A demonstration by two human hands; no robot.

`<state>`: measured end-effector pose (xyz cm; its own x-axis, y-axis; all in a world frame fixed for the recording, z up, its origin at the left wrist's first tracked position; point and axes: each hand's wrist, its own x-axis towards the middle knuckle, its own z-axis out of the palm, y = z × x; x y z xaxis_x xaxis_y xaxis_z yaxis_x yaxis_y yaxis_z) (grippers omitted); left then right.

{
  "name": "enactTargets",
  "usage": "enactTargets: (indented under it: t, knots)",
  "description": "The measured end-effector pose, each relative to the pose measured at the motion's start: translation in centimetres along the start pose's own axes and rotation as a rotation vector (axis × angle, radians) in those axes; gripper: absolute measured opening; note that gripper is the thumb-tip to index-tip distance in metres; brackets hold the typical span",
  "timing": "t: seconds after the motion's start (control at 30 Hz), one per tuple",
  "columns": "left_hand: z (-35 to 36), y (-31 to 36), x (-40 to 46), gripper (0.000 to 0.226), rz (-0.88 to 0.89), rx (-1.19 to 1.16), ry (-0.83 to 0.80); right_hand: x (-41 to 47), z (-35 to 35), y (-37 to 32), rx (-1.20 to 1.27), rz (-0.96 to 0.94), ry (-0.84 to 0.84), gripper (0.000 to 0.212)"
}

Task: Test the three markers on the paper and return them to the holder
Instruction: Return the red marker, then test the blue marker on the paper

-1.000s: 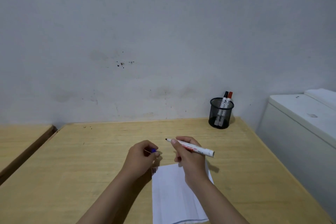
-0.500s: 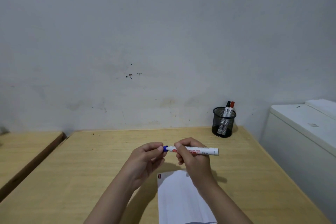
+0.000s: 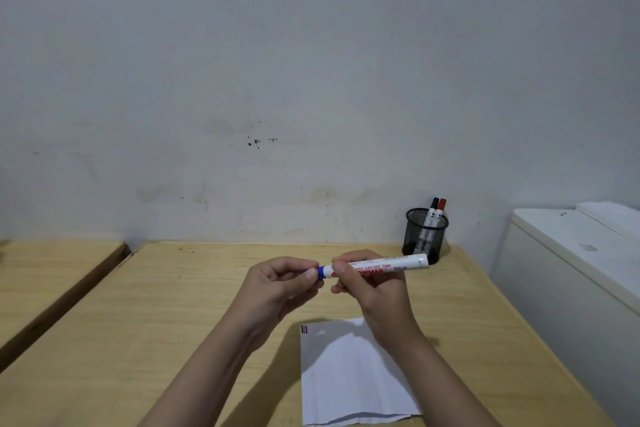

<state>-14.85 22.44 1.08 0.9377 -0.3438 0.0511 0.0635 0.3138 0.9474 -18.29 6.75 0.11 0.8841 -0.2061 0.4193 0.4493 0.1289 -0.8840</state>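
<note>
I see the marker lying almost level in the air above the table, its white barrel clamped in the right hand, while the left hand pinches the blue cap at its left end. The paper lies flat just below the hands, near the front edge. The holder stands well apart at the back right corner with two markers inside; the wood between is bare. Compared with one second ago, the cap is now on the tip.
</note>
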Motion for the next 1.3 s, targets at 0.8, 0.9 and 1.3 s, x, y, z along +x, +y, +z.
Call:
enactTargets:
  t: [0.8, 0.9, 1.3]
  knots:
    - [6.3, -1.3, 7.0, 0.022, 0.343, 0.488, 0.102, 6.4, -10.0, -2.0, -0.996, -0.544, -0.004, 0.05]
    - [8.3, -2.2, 10.3, 0.026, 0.364, 0.643, 0.052, 9.7, -13.9, -3.8, -0.879, -0.475, 0.258, 0.051]
    - [15.6, -8.2, 22.2, 0.041, 0.419, 0.955, -0.001, 18.8, -21.6, 1.1, -0.91, -0.193, 0.446, 0.042]
